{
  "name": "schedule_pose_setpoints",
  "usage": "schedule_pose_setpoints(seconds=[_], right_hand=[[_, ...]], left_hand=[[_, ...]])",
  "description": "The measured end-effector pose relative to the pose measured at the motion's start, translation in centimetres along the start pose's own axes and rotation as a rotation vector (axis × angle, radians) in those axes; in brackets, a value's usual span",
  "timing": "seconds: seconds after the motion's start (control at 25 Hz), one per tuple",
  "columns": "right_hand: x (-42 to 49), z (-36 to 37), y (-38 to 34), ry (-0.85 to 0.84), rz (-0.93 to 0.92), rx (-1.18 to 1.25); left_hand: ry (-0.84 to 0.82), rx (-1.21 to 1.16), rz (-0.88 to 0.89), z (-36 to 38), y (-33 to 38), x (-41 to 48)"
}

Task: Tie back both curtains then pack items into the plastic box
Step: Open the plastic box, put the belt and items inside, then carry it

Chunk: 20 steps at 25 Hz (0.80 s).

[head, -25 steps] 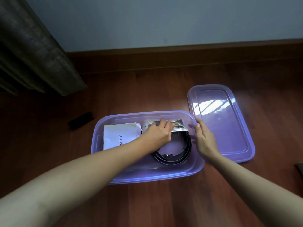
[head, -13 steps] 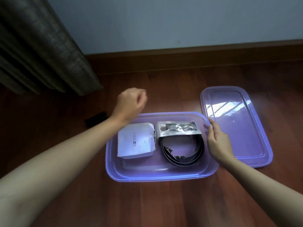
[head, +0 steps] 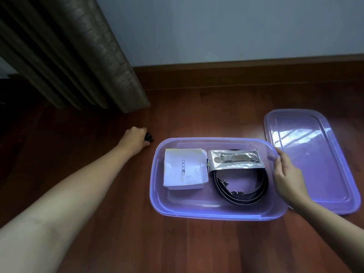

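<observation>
The purple plastic box [head: 177,210] lies open on the wooden floor. Inside it are a white paper packet [head: 184,170], a silver foil pouch [head: 235,159] and a coiled black belt [head: 243,191]. My left hand [head: 136,139] is stretched out to the left of the box, its fingers curled round a small black object [head: 149,137] on the floor; most of that object is hidden. My right hand [head: 287,174] holds the box's right rim, thumb over the edge.
The purple lid [head: 315,158] lies flat on the floor right of the box. A brown curtain [head: 78,56] hangs down to the floor at the back left. A wooden skirting board [head: 246,72] runs along the wall behind.
My left hand left the box, swung up and left, and came down on the black object on the floor. The right hand stayed on the box's rim. The view shifted left.
</observation>
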State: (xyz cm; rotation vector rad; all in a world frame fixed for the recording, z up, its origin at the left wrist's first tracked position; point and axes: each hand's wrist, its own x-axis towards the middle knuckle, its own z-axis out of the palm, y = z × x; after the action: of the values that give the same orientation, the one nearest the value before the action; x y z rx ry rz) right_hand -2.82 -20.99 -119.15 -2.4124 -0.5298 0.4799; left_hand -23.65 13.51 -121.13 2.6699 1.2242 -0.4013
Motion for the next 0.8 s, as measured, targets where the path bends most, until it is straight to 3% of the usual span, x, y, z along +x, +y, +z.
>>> schedule_pose_setpoints(seconds=[0.12, 0.28, 0.36, 0.48, 0.56, 0.68, 0.8], right_hand=[[0.1, 0.1, 0.4, -0.007, -0.003, 0.001], [0.3, 0.2, 0.9, -0.005, -0.007, 0.003], [0.5, 0.4, 1.0, -0.002, -0.026, 0.003], [0.5, 0.5, 1.3, 0.092, 0.029, 0.128], [0.7, 0.7, 1.7, 0.303, 0.221, 0.266], [0.6, 0.6, 2.9, 0.643, 0.609, 0.336], [0.6, 0.0, 4.4, 0.699, 0.915, 0.311]], left_hand=[[0.199, -0.084, 0.124, -1.5, 0.4, -1.1], [0.650, -0.390, 0.603, -3.9, 4.1, -7.2], [0.555, -0.492, 0.864, -4.0, 6.5, -10.7], [0.230, -0.281, 1.103, -0.3, 8.5, -14.8], [0.098, -0.062, 1.056, 1.8, 9.2, -15.8], [0.060, 0.139, 0.882, 2.3, 10.7, -15.4], [-0.112, 0.316, 0.729, 3.1, 12.5, -14.6]])
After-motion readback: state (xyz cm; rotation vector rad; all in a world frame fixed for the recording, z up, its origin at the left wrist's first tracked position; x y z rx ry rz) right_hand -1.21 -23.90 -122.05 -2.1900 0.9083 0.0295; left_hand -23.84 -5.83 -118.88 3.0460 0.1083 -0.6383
